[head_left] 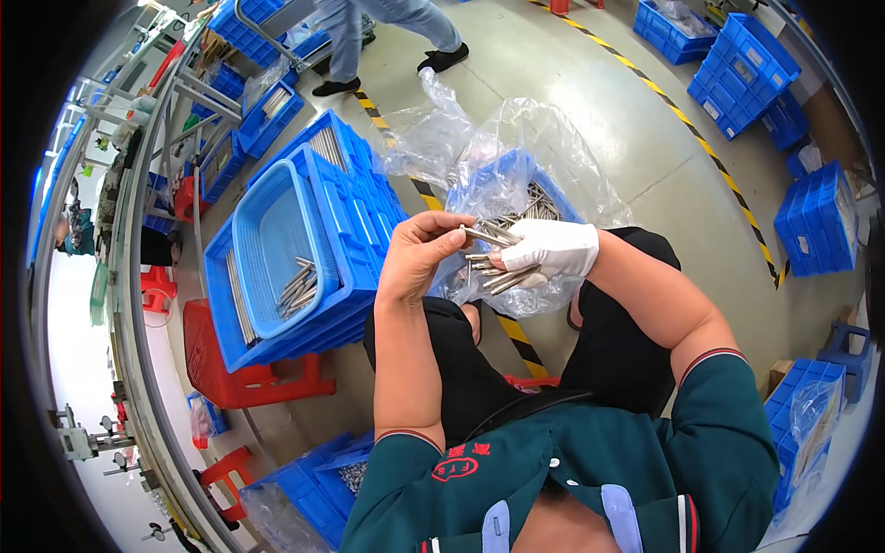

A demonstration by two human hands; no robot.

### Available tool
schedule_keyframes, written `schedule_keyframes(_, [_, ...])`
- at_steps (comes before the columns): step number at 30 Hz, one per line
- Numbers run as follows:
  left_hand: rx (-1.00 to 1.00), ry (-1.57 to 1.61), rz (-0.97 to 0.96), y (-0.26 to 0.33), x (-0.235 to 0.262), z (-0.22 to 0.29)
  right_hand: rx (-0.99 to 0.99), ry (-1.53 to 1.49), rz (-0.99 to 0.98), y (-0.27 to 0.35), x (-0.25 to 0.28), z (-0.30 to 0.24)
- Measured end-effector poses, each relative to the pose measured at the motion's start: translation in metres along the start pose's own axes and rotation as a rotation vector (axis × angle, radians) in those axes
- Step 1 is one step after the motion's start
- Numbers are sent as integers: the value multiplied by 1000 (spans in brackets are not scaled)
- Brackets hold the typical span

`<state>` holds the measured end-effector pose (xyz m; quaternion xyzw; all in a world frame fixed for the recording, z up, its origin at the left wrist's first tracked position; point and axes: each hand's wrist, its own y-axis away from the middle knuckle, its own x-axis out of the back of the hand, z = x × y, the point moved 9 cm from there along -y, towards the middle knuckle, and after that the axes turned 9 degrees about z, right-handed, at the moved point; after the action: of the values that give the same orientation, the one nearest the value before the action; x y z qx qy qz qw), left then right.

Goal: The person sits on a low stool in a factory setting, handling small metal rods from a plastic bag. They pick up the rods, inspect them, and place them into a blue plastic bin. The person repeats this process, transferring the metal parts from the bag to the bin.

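Observation:
My right hand [558, 251], in a white glove that leaves some fingertips bare, is closed around a bunch of short silvery metal rods [505, 276]. Bare and close beside it, my left hand [419, 253] pinches the end of a metal rod [487, 234] between thumb and fingers. Beyond both hands, a blue bin [502, 170] lined with clear plastic bag holds many similar rods [533, 205]. Part of that bin is hidden by my hands and the crumpled plastic [562, 152].
To my left, a light blue basket [267, 198] with a few rods [297, 288] rests on blue crates [355, 198] beside a red stool [221, 355]. A person [392, 28] walks past at the far side. Blue crates [742, 74] stand at the right, past yellow-black floor tape [678, 111].

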<state>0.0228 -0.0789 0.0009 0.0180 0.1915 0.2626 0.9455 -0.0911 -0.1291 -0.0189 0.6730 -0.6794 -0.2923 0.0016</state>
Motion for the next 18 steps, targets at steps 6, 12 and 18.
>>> schedule_keyframes(6, [-10,21,-30,0,2,-2,38,10,51,-1,0,-3])
schedule_keyframes(12, [93,162,24,-7,3,-20,34,52,48,-3,7,-2])
schedule_keyframes(18, [315,551,-143,-1,-18,-41,47,72,31,3,-1,-8])
